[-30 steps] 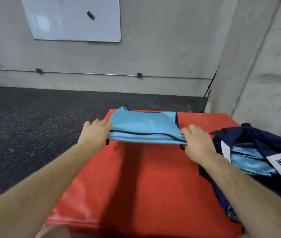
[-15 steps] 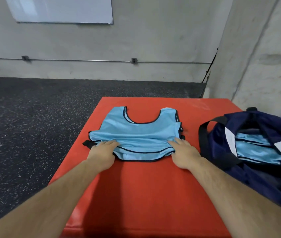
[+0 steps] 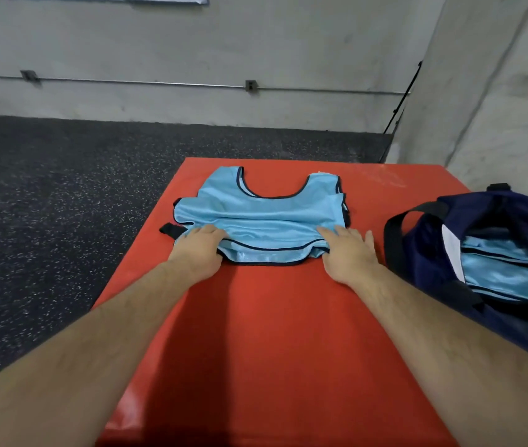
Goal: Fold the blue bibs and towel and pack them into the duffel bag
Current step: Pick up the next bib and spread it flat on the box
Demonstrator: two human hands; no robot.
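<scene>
A light blue bib [image 3: 266,214] with dark trim lies flat on the red mat [image 3: 272,333], its neck opening facing away from me. My left hand [image 3: 200,250] rests on the bib's near left corner and my right hand [image 3: 348,253] presses the near right corner with spread fingers. A navy duffel bag [image 3: 494,214] stands unzipped on the mat to the right, its black handle [image 3: 391,237] close to my right hand. Folded blue cloth [image 3: 507,272] lies inside the bag.
A black strap [image 3: 171,229] sticks out from under the bib's left side. Dark speckled floor [image 3: 46,204] lies left of and beyond the mat. A concrete wall [image 3: 224,43] and a column [image 3: 498,91] stand behind.
A second ago both hands held the bib lifted and bunched. It now lies spread flat on the mat, and the hands rest on its near edge.
</scene>
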